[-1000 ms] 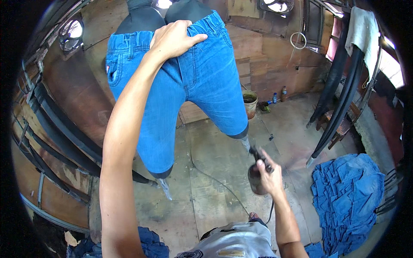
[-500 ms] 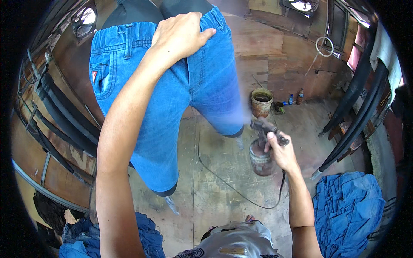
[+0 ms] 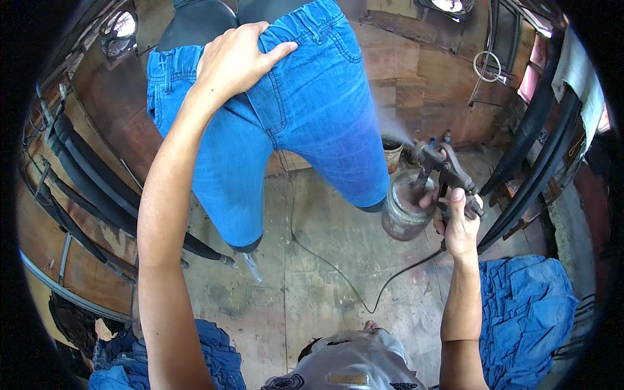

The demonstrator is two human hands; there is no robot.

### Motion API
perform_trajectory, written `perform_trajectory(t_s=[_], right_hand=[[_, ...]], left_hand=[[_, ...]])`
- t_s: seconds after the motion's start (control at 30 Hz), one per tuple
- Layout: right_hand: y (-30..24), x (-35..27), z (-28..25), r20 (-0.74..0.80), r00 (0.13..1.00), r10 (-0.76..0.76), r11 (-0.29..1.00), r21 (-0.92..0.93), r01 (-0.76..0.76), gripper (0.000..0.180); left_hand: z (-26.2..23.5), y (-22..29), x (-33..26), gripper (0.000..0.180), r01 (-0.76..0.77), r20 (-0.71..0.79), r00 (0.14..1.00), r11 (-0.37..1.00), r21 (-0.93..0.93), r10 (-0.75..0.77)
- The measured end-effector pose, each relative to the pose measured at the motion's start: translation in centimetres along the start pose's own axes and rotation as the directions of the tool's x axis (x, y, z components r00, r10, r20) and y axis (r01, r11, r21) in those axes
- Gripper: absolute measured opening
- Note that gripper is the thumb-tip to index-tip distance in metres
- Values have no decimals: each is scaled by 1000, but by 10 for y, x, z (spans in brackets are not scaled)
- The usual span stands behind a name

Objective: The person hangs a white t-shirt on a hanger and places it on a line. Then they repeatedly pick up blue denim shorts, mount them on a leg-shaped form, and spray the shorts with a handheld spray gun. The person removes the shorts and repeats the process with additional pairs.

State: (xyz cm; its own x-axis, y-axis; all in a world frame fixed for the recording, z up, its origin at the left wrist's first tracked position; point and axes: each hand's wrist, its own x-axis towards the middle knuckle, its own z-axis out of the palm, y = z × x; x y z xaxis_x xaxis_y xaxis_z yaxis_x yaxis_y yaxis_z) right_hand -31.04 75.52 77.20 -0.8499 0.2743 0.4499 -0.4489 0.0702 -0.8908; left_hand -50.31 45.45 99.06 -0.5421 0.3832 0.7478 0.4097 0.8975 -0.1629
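Observation:
Blue jeans (image 3: 318, 123) are pulled over a dark inflated leg form (image 3: 201, 25), whose black ends show below the hems. My left hand (image 3: 235, 60) grips the front of the waistband, fingers over its upper edge and thumb stretched across the fly. In my right hand (image 3: 461, 224) is a spray gun (image 3: 448, 170) with a stained cup (image 3: 403, 211) hanging under it. Pale mist leaves its nozzle toward the jeans leg on the right. A dark hose (image 3: 409, 275) runs from the gun's handle to the floor.
Folded blue garments are piled at the lower right (image 3: 526, 318) and lower left (image 3: 175, 357). Dark leg forms hang at the left (image 3: 97, 175) and right (image 3: 539, 162). A bucket (image 3: 392, 156) stands behind the spray gun. Wooden panels (image 3: 416, 71) form the far wall.
The spray gun has risen and moved right, turning its nozzle up and left. The jeans have swung round, showing more of the right leg. My left hand has shifted slightly left and down with the waistband.

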Motion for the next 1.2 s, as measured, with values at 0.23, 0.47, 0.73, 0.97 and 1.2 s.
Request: perform_trajectory(t_s=[0.23, 0.47, 0.73, 0.97, 1.2], right_hand=[[64, -49, -17, 32, 921, 389, 850, -397, -346, 47], [87, -103, 23, 44, 837, 546, 720, -536, -441, 46], [11, -92, 126, 181, 983, -22, 997, 80, 7, 65], [-8, -121, 164, 171, 980, 99, 972, 196, -132, 74], [44, -152, 208, 93, 815, 572, 765, -418, -490, 52]], left_hand=[[0, -8, -5, 70, 58, 52, 997, 992, -112, -53], [7, 22, -8, 69, 87, -97, 991, 992, -95, -96], [-41, -76, -3, 92, -101, -465, 881, 928, -360, -85], [-44, -112, -17, 104, 130, -68, 973, 764, -632, -222], [-63, -77, -28, 108, 346, -112, 896, 833, -432, -431]])
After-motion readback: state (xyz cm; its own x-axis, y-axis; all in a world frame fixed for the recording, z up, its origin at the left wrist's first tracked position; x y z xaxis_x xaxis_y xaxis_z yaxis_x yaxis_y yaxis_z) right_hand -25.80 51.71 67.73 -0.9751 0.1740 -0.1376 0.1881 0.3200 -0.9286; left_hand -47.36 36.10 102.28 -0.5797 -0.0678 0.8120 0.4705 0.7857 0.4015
